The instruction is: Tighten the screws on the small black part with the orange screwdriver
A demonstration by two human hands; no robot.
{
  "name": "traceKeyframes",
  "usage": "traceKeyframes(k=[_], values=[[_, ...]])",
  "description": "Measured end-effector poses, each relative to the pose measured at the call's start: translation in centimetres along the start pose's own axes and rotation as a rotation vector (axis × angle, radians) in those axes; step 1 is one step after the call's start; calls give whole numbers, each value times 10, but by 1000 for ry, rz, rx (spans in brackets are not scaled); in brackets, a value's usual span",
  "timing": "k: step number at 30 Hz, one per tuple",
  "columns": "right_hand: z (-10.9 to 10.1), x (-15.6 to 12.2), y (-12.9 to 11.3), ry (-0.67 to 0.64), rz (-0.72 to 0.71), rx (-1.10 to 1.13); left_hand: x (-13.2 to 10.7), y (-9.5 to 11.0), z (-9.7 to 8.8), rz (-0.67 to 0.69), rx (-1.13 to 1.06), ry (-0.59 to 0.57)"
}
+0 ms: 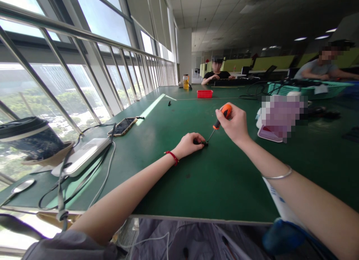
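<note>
Your left hand (pixel 190 144) pinches a small black part (pixel 206 143) against the green table (pixel 196 192), midway between its left and right edges. Your right hand (pixel 236 122) grips 1 screwdriver (pixel 216 124), its tip at that part. Along the left edge lie a phone (pixel 123 126), a white device (pixel 85 155) and loose cables (pixel 92 173), beside a lidded cup (pixel 32 138). Toward the far right corner, a teal basket (pixel 333 89) holds black cords. Near the far edge, a jar (pixel 186 82) contains something yellow; a red bin's (pixel 205 94) contents are too small to tell.
</note>
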State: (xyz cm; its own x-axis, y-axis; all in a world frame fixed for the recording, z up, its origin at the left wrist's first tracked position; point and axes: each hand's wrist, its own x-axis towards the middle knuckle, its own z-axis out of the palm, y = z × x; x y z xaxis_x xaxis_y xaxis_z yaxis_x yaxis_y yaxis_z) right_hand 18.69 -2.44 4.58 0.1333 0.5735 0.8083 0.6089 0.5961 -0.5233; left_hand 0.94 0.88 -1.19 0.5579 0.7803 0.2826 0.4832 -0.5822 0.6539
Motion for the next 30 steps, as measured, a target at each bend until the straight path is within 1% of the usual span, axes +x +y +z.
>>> traceKeyframes(k=[8, 14, 20, 26, 30], values=[[0, 0, 2, -18, -9, -13, -1, 1, -1, 25, -10, -10], [-1, 0, 1, 8, -9, -2, -1, 1, -2, 47, -2, -10], [1, -1, 1, -6, -26, -4, -1, 0, -2, 39, -48, -13], [2, 0, 4, 49, -54, 28, 0, -1, -1, 30, -53, -7], [2, 0, 5, 28, -53, 28, 0, -1, -1, 35, -50, -5]])
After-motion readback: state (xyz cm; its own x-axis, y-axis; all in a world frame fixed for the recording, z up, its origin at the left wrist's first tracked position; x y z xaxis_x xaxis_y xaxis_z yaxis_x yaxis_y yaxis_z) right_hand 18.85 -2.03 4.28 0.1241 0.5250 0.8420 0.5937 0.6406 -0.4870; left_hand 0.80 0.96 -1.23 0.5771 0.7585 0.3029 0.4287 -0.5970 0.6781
